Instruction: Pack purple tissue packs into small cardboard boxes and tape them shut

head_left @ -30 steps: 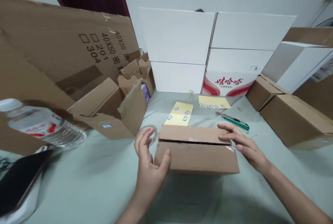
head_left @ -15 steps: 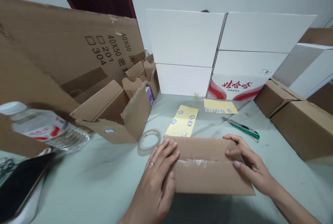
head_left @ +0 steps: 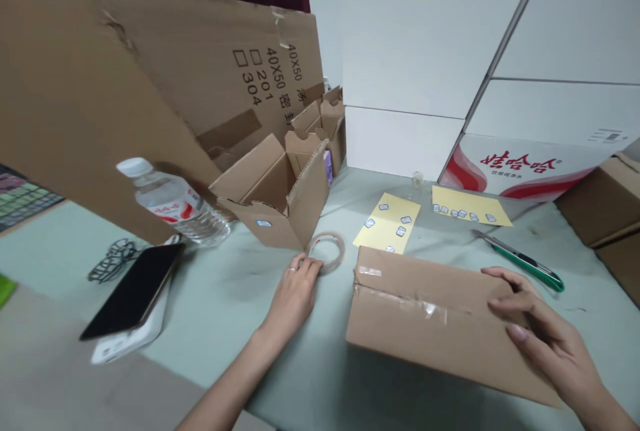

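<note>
A closed cardboard box (head_left: 440, 324) lies in front of me, with clear tape across the seam on its top. My right hand (head_left: 545, 334) grips the box at its right end, fingers on top and thumb nearer me. My left hand (head_left: 296, 287) is at the near-left edge of a roll of clear tape (head_left: 336, 264), its fingers drawn together on the rim; the fingertips are partly hidden. Left of the roll stands an open cardboard box (head_left: 270, 224) with a small sticker. Yellow sheets with small stickers, one being a yellow sheet (head_left: 390, 221), lie behind the closed box.
A green utility knife (head_left: 530, 264) lies at right. On the left are a water bottle (head_left: 175, 204), a black phone (head_left: 135, 291) and glasses (head_left: 116, 261). A large cardboard panel (head_left: 165, 77) and white boxes (head_left: 410, 51) stand behind. More brown boxes (head_left: 605, 201) are at right.
My left hand has let go of the closed box and moved left to the tape roll. My right hand stays on the box, which now sits slightly turned. The view has swung left.
</note>
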`<state>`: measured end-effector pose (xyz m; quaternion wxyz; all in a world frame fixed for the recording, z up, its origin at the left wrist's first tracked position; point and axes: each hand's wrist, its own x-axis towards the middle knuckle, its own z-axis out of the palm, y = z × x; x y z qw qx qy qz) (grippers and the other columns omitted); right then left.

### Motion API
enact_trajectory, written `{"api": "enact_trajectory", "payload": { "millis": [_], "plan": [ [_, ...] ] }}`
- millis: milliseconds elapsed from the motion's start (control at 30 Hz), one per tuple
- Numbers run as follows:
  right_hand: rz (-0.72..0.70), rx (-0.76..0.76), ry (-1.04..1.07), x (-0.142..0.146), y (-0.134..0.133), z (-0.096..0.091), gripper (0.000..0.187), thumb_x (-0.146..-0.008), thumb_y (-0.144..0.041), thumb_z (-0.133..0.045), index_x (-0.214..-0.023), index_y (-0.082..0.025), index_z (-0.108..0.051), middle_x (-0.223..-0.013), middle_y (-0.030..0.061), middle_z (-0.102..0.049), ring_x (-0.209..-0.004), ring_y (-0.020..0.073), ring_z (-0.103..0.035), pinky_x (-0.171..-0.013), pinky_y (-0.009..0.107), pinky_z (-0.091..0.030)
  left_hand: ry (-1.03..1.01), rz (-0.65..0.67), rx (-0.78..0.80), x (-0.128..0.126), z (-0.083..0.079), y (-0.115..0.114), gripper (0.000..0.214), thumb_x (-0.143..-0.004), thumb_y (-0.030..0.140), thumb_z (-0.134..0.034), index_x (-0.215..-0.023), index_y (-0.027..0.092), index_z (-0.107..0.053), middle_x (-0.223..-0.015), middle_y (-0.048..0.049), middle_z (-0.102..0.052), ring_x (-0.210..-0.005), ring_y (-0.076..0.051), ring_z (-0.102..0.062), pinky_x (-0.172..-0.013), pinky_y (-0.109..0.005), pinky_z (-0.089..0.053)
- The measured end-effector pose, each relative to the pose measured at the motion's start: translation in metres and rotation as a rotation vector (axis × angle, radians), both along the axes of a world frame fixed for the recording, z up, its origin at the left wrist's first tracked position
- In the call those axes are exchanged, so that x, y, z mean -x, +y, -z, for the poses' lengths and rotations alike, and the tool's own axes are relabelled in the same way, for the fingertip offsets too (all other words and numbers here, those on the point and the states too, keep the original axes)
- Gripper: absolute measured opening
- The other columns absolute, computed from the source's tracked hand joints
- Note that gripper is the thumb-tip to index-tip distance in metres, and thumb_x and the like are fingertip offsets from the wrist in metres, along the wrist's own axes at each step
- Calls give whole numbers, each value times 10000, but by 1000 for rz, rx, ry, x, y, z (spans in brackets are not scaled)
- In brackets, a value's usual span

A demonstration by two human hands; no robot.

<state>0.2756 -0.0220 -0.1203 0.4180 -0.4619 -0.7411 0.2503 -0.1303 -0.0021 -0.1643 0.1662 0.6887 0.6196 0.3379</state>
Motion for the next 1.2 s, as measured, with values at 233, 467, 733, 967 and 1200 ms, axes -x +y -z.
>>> {"api": "enact_trajectory", "payload": {
  "millis": [233,467,733,967,1200],
  "plan": [
    [3,31,-10,0,-1,-1,157,-920,-375,-559,-998,-296,-670,-1422,82,-515,-1322,354,-488,-912,436,-527,-246,152,69,-14,-50,-3,209,-948,286,-452,-1070,187,-590,-1036,-107,-653,-997,-240,-594,-908,-403,-488],
    [9,36,10,1,2,-4,159,-905,-391,-583,-965,-278,-677,-1411,91,-533,-1297,352,-520,-930,422,-521,-837,375,99,-55,-115,-13,400,-924,557,-548,-1049,179,-508,-804,-28,-621,-788,-165,-584,-778,-289,-458],
    [-20,59,36,7,4,-6,194,-925,-419,-563,-978,-263,-668,-1425,105,-514,-1321,329,-503,-991,431,-486,-1076,569,176,-93,-138,-15,460,-863,453,-675,-1176,166,-499,-881,-42,-622,-905,-195,-566,-890,-345,-403],
    [1,-22,-136,14,0,-33,181,-938,-385,-545,-951,-254,-669,-1436,109,-493,-1343,328,-476,-1005,470,-471,-969,563,262,-121,-133,-20,342,-883,464,-630,-1020,178,-502,-856,-43,-637,-876,-191,-585,-863,-328,-410],
    [38,-458,-258,47,-6,-85,175,-915,-158,-586,-1060,-252,-612,-1011,74,-645,-919,211,-637,-777,353,-531,-865,594,280,-134,-123,-23,240,-911,396,-603,-994,190,-511,-867,-13,-599,-776,-136,-551,-748,-260,-407]
  ]
}}
